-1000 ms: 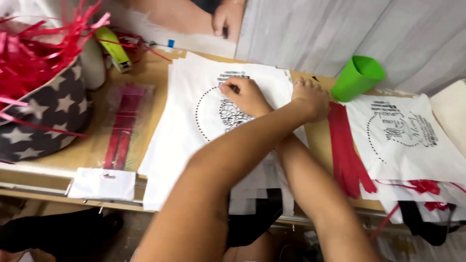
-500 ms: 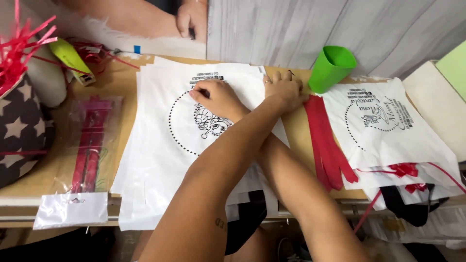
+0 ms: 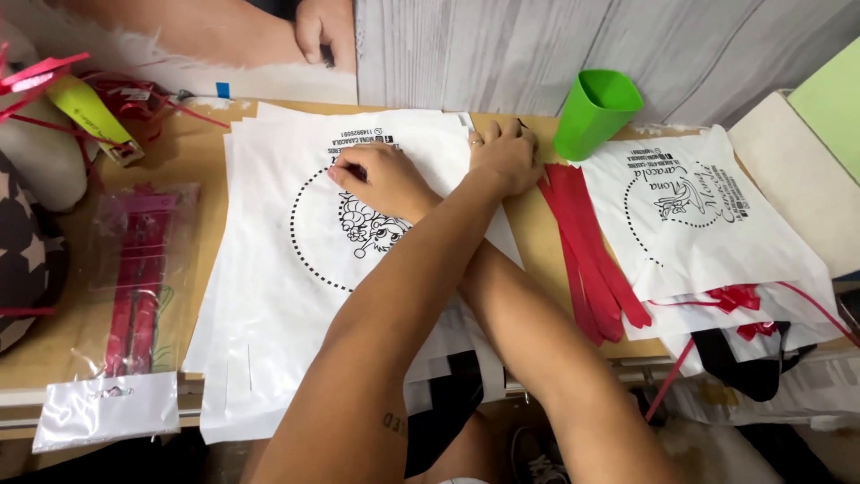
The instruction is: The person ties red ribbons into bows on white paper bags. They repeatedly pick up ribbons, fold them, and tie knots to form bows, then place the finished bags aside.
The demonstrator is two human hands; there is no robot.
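Note:
My arms are crossed over a stack of white plastic bags (image 3: 269, 296) printed with a black dotted circle. My right hand (image 3: 376, 179) lies on the left, its fingertips bunched and pinching the top bag near the print. To the right, my left hand (image 3: 503, 154), with a ring on one finger, presses flat on the stack's far edge. The left forearm lies over the right one.
Red ribbon strips (image 3: 587, 242) lie right of the stack, beside a green cup (image 3: 596, 112) and a second pile of printed bags (image 3: 708, 215). A clear packet of red strips (image 3: 134, 278) lies at left. Another person's hand (image 3: 322, 36) rests beyond the table's far edge.
The view has swung, so everything sits further left and lower in frame. Both hands stay on the top bag in nearly the same places.

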